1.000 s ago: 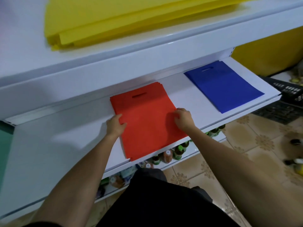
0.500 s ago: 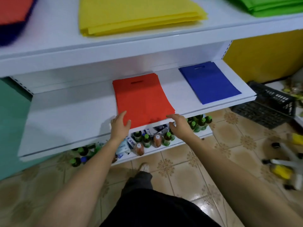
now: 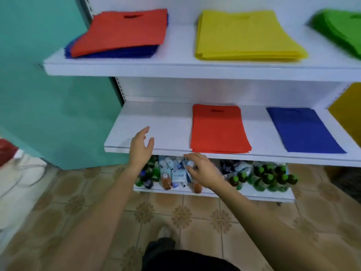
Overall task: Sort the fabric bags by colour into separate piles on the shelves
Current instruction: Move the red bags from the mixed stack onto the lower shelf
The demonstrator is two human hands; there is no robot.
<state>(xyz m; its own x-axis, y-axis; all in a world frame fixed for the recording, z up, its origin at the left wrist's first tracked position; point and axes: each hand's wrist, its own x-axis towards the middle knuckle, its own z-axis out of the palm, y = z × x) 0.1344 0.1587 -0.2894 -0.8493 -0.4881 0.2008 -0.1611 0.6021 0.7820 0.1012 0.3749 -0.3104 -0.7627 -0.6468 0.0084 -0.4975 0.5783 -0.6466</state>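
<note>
Left hand (image 3: 140, 147) and right hand (image 3: 203, 171) empty, fingers loose, at the front edge of the middle shelf (image 3: 156, 122) bearing red pile (image 3: 218, 130) and blue pile (image 3: 302, 130), mixed stack (image 3: 125, 30) above its left end; likely risk: blue bags (image 3: 117, 52) dragged off with the top red one.

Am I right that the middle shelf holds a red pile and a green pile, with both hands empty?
No: the head view shows the middle shelf holding a red pile and a blue pile, not green. The left hand and right hand are empty.
</note>
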